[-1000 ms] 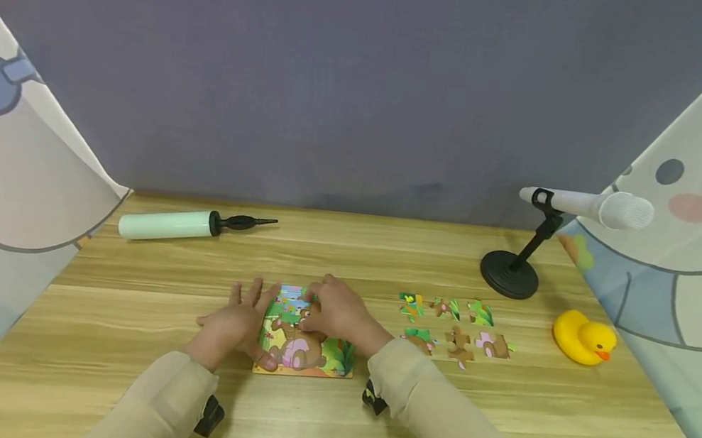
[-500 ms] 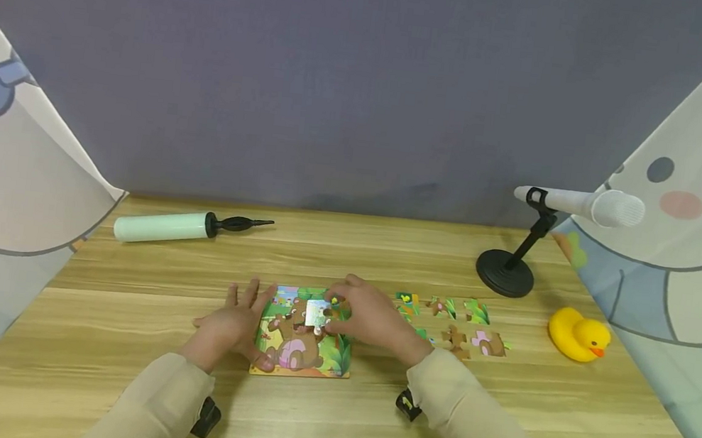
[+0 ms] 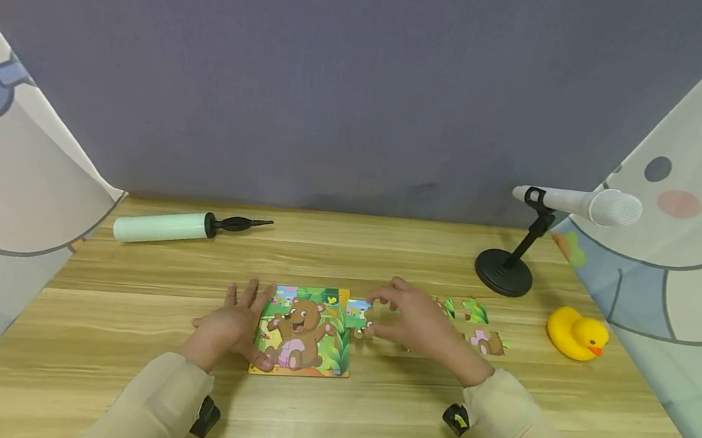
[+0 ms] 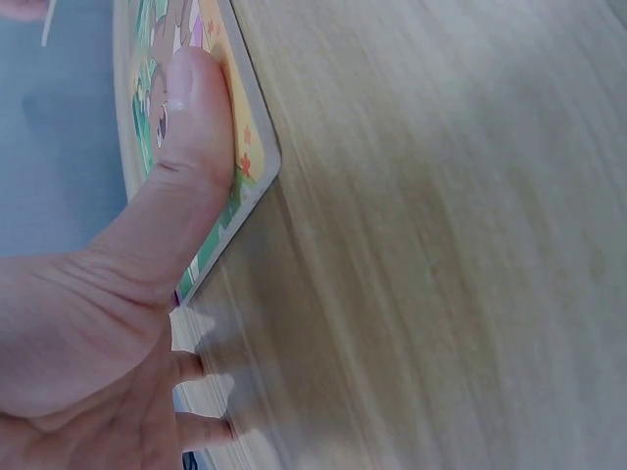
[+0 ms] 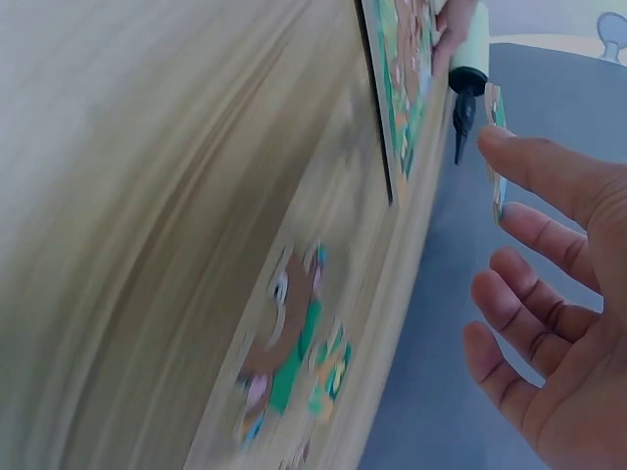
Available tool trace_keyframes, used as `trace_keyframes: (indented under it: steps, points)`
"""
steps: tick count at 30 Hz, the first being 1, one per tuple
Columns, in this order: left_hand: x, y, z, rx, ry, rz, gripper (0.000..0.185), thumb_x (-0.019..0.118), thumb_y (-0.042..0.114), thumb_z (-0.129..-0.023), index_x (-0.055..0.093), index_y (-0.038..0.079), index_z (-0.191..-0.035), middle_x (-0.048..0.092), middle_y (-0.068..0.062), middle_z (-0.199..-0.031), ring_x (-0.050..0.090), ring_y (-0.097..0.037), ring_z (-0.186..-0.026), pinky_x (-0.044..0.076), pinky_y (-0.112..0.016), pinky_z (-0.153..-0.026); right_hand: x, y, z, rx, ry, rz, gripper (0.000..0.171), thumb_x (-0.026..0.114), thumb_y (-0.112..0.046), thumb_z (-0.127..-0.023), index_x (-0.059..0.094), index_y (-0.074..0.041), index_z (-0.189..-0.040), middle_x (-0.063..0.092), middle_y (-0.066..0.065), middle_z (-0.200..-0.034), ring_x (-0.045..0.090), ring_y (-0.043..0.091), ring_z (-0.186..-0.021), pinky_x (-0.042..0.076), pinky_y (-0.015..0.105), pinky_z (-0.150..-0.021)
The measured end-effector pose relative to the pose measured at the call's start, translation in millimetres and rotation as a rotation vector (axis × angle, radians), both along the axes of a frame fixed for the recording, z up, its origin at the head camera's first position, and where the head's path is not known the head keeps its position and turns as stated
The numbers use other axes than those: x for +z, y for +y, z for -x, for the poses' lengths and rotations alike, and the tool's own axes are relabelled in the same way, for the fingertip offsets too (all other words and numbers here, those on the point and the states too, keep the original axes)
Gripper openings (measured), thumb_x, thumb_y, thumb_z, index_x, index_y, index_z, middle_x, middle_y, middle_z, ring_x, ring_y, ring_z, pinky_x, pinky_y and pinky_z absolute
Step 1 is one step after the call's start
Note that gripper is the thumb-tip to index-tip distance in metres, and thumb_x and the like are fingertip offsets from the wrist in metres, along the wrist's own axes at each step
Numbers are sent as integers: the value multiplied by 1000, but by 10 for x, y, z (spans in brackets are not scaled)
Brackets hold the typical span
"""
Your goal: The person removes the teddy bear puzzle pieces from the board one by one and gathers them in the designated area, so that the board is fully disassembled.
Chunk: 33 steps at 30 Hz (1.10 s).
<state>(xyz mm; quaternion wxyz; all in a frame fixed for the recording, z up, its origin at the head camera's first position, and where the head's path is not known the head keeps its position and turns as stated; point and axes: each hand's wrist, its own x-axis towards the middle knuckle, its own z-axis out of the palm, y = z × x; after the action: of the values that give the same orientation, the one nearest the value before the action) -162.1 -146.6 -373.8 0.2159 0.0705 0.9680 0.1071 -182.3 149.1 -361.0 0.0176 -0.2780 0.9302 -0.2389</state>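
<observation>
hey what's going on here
A person is busy with a bear jigsaw puzzle. Their left hand rests at the left side of the bear puzzle board, thumb on its surface, while their right hand holds a puzzle piece up off the table. More loose pieces lie to the right, partly hidden by that hand. A hand pump, a microphone on a stand and a rubber duck sit around them.
</observation>
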Motion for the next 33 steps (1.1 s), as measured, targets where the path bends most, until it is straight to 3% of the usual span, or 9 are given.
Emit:
trace_keyframes:
  steps: [5, 12, 15, 17, 19, 22, 26, 30, 33]
  points:
    - [-3, -1, 9, -1, -4, 2, 131, 79, 53, -44, 7, 13, -146, 0, -23, -149, 0, -51, -130, 24, -81, -64, 33, 205, -83, -14, 13, 0, 40, 75, -32, -73, 61, -24, -110, 52, -7, -96, 53, 17, -82, 43, 24, -58]
    - [9, 15, -3, 0, -2, -3, 131, 79, 52, -44, 7, 13, -146, 0, -23, -149, 0, -51, -130, 24, -81, -65, -69, 532, -207, 9, 28, 42, 36, 74, -33, -74, 62, -23, -107, 53, -5, -93, 53, 18, -80, 45, 25, -60]
    - [15, 19, -6, 0, 3, -3, 131, 80, 52, -44, 8, 13, -146, 1, -23, -148, 1, -51, -130, 24, -81, -65, -117, 640, -270, -15, -18, 48, 35, 73, -36, -75, 62, -25, -106, 54, -5, -92, 55, 25, -98, 44, 26, -60]
    - [17, 19, -7, 1, 5, -2, 131, 80, 52, -44, 8, 13, -146, 1, -23, -148, 1, -51, -130, 25, -81, -65, -151, 702, -312, -26, -53, 48, 35, 73, -37, -75, 62, -27, -106, 54, -5, -91, 54, 26, -97, 43, 24, -59]
    - [17, 17, -6, 1, 3, 1, 131, 80, 52, -44, 8, 13, -146, 1, -23, -149, 1, -51, -130, 25, -81, -65, -187, 755, -347, -26, -65, 44, 35, 73, -38, -74, 61, -27, -106, 54, -5, -91, 54, 24, -95, 43, 21, -58]
    - [17, 14, -3, 0, -1, 4, 131, 79, 53, -45, 8, 13, -146, 0, -23, -149, 0, -51, -130, 25, -81, -65, -237, 815, -391, -17, -77, 36, 36, 73, -38, -74, 61, -28, -106, 52, -5, -90, 48, 15, -74, 43, 19, -57]
    - [17, 12, -5, 1, -5, 2, 131, 79, 52, -45, 8, 12, -146, 0, -23, -149, 0, -51, -130, 25, -81, -65, -285, 861, -443, -1, -66, 26, 37, 75, -37, -72, 61, -29, -105, 51, -8, -88, 48, 11, -74, 43, 21, -60]
    - [18, 13, -13, 6, 0, -6, 130, 80, 52, -44, 9, 12, -146, 1, -23, -148, 1, -51, -130, 25, -81, -65, -326, 887, -489, 36, -53, 26, 37, 75, -39, -71, 61, -29, -104, 51, -11, -87, 55, 26, -97, 47, 33, -73]
    - [20, 13, -18, 10, 3, -8, 130, 80, 51, -44, 10, 12, -146, 2, -23, -149, 1, -51, -130, 25, -81, -65, -349, 896, -512, 58, -56, 27, 36, 73, -40, -72, 62, -27, -104, 52, -12, -90, 53, 29, -102, 46, 36, -74]
